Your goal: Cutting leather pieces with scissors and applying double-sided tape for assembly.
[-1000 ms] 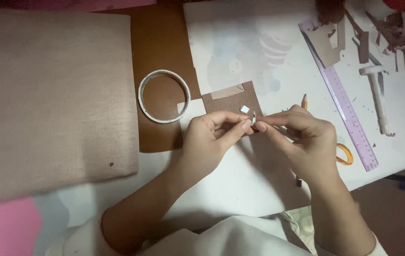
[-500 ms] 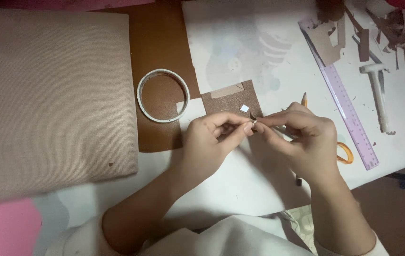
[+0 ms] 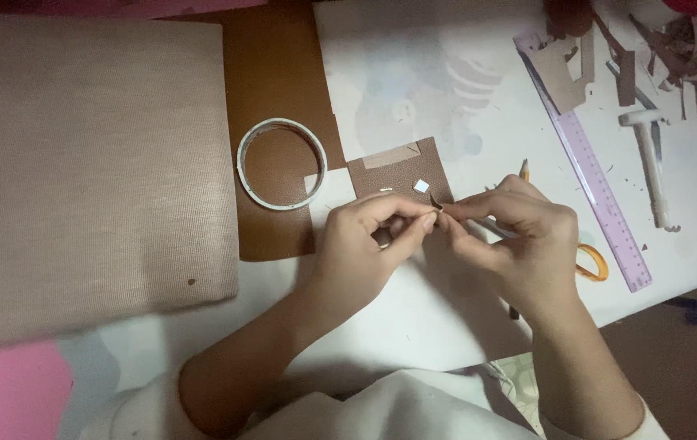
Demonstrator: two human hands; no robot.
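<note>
Pinching something tiny between thumb and forefinger, the left hand meets the right hand just below the brown patch. The right hand is closed around a thin pointed tool, its tip at the left fingertips; what they pinch is too small to make out. The step in hand looks like picking or peeling a small bit with that tip. The patch lies flat on the white table, carrying a small white square, with the tape ring beside it. Any further motion here calls for steady, fine fingertip control. A ruler and scissors lie to the right.
</note>
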